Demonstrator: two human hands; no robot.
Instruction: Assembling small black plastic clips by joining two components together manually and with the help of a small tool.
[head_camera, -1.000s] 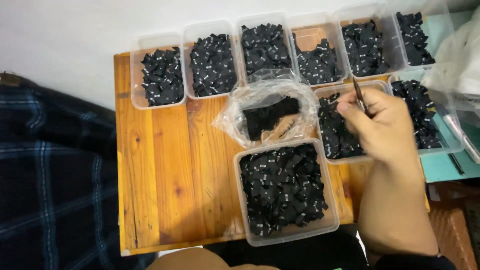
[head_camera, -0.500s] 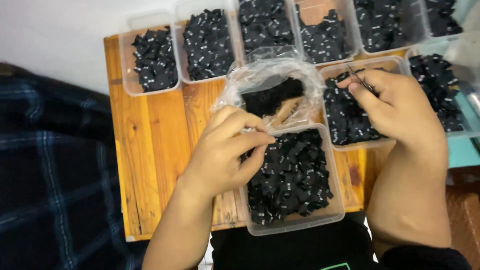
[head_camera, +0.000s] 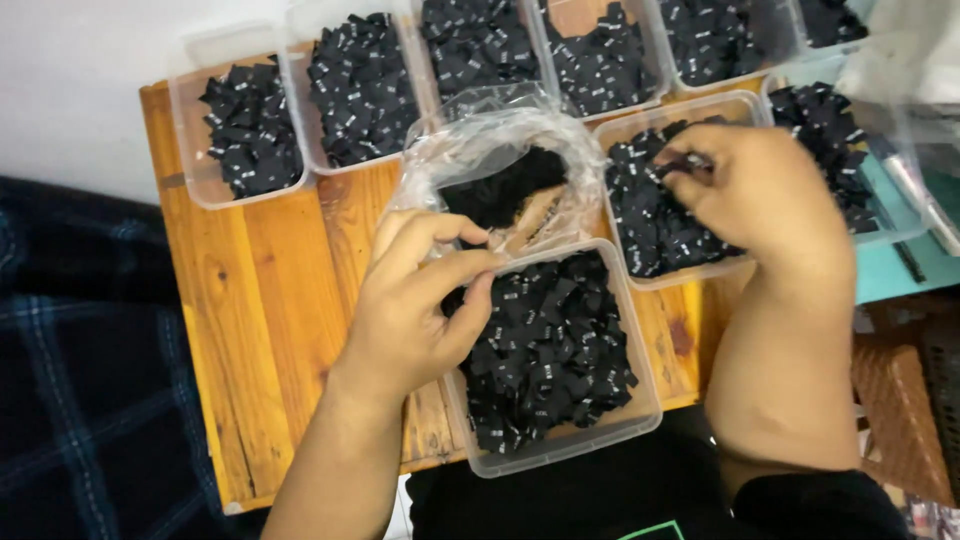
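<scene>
My left hand hovers over the left rim of the near clear tub, which is full of small black fabric labels. Its thumb and fingers are pinched together by the lower edge of a crinkled clear plastic bag that holds more black labels. Whether something is in the pinch is hidden. My right hand rests over another label-filled tub to the right. It is closed on a thin dark tool, whose tip points left into the labels.
A row of several clear tubs of black labels lines the far edge of the small wooden table. A dark plaid cloth lies left of the table. A teal surface and more plastic lie to the right.
My left hand came into view from below and reached up to the bag's edge. My right hand dropped lower over the right tub, the tool now pointing left.
</scene>
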